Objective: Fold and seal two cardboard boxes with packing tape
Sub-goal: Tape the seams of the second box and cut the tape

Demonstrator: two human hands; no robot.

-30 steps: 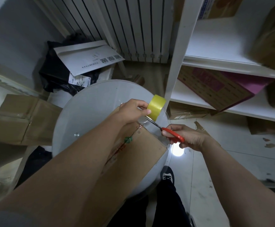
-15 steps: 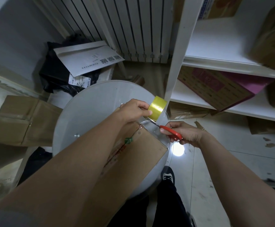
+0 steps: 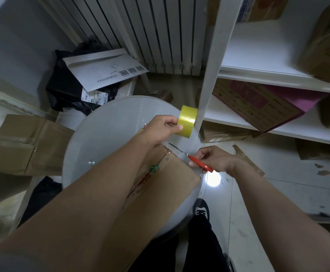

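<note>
The left hand [image 3: 160,128] has lifted the yellow tape roll [image 3: 186,122] up and away from the scissors [image 3: 200,163], which were just under the roll a moment ago and now sit lower and apart from it.

Nearest, the cardboard box [image 3: 170,185] lies on the round glass table [image 3: 111,134] under the left forearm, top face flat; its contents cannot be seen. At its far right corner the right hand [image 3: 217,159] curls around the red scissor handles, blades pointing far-left. The left thumb and fingers pinch the roll above the table's far edge.

Far right, a white shelf unit [image 3: 258,55] holds a tilted pink-flapped box [image 3: 258,107] and a brown box [image 3: 327,46] above it. On the left lies flattened cardboard [image 3: 22,144].
</note>
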